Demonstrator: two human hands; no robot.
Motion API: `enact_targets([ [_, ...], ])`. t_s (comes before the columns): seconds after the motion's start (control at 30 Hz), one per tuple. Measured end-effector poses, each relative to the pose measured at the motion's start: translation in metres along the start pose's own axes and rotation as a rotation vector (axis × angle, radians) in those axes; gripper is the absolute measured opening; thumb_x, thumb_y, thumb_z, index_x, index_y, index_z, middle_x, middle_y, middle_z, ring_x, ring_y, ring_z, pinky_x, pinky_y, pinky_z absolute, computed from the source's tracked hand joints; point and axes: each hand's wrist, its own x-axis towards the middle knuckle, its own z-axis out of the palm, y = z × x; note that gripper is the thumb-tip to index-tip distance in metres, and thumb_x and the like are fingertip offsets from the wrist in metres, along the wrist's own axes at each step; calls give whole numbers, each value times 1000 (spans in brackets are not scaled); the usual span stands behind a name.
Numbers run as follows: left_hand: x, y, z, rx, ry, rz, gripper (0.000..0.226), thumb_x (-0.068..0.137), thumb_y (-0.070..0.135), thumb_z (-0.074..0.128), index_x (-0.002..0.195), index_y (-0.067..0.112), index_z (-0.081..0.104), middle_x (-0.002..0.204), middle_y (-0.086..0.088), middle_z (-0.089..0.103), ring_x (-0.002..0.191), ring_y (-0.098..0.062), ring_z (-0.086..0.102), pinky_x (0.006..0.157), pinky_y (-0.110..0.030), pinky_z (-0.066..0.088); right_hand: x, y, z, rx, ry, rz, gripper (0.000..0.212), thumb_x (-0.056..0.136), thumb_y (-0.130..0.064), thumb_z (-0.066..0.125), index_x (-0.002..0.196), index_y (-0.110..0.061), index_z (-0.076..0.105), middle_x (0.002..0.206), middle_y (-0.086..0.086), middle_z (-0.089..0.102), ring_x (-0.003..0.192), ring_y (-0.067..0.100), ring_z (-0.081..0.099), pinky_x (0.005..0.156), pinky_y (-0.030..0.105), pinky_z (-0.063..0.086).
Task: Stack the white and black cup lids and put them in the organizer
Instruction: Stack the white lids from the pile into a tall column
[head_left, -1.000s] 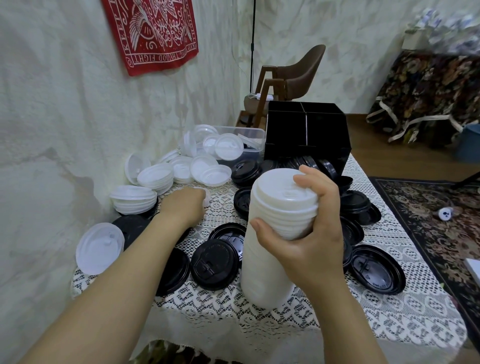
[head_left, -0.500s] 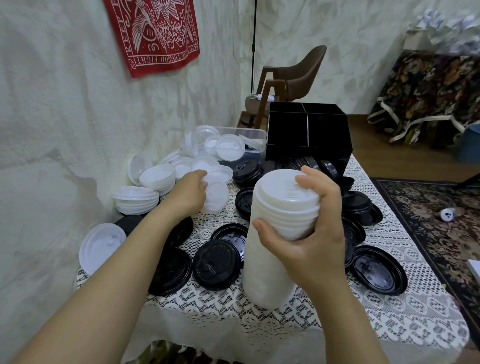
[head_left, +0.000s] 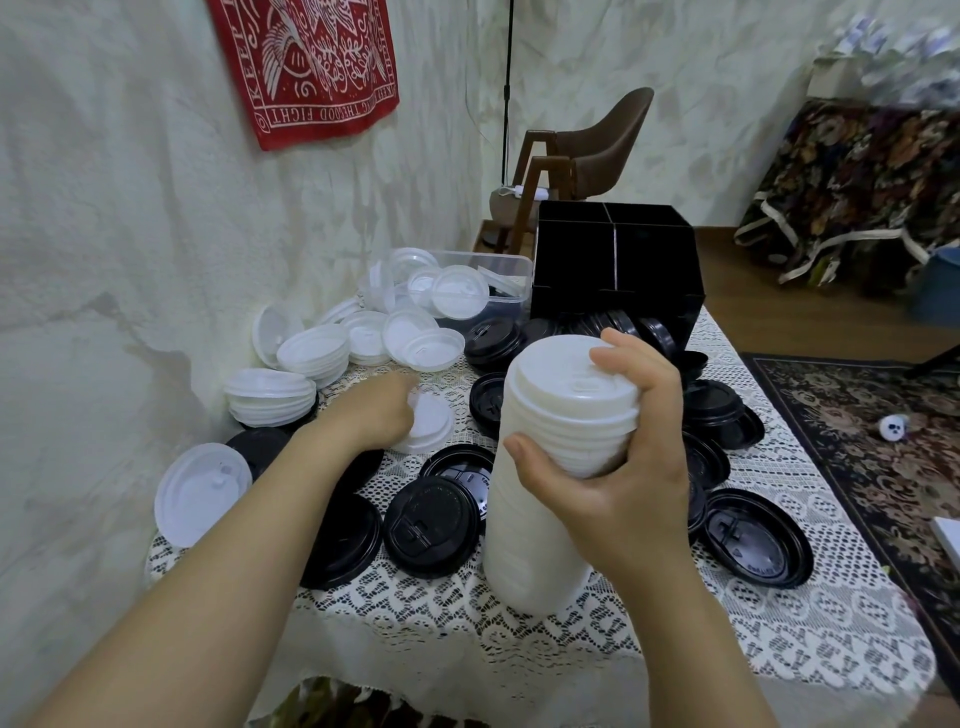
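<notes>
Over the lace tablecloth (head_left: 727, 623), right hand (head_left: 623, 467) grips lid stack (head_left: 535, 545), left hand (head_left: 371, 415) one lid (head_left: 431, 421).

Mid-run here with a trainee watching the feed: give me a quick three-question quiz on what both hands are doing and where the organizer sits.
1. True or false: the right hand grips the tall white lid stack near its top.
2. What does the left hand hold? A) a black lid B) a single white lid C) nothing
3. Fill in: the black organizer stands at the ___ end of the table.
Key: 1 true; 2 B; 3 far.
</notes>
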Motion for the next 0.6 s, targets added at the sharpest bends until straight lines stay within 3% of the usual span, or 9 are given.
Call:
enact_targets([
  [0.07,0,1,0,-22,-91,43,70,85,-2,49,150,18,32,155,-5,33,140,-24,34,112,-33,29,0,0,0,-2,4,-3,60,70,-36,74,120,-32,42,134,-8,40,131,5,39,106,13,29],
  [0.2,2,-3,7,23,-157,116,83,70,2,59,145,31,39,151,2,40,134,-21,42,109,-40,38,0,0,0,4,7,8,60,69,-36,75,120,-33,42,135,-3,41,131,4,39,105,13,29],
  [0.33,3,3,3,43,-124,87,75,73,9,66,142,28,44,140,-3,50,110,-22,56,90,-31,48,0,0,0,-5,-1,10,60,69,-35,74,119,-31,42,133,3,43,129,2,40,103,11,29],
  [0.5,6,2,6,195,-16,91,73,82,55,64,142,21,41,143,-8,42,128,-27,44,101,-39,40,0,0,0,-7,1,11,60,70,-37,74,120,-29,42,134,1,42,130,2,39,104,11,29],
  [0.6,10,-3,9,122,-58,130,80,71,50,73,139,20,43,140,-6,45,127,-26,43,105,-44,39,0,0,-1,-9,0,7,60,70,-36,74,120,-28,43,133,5,43,130,4,40,104,12,29],
])
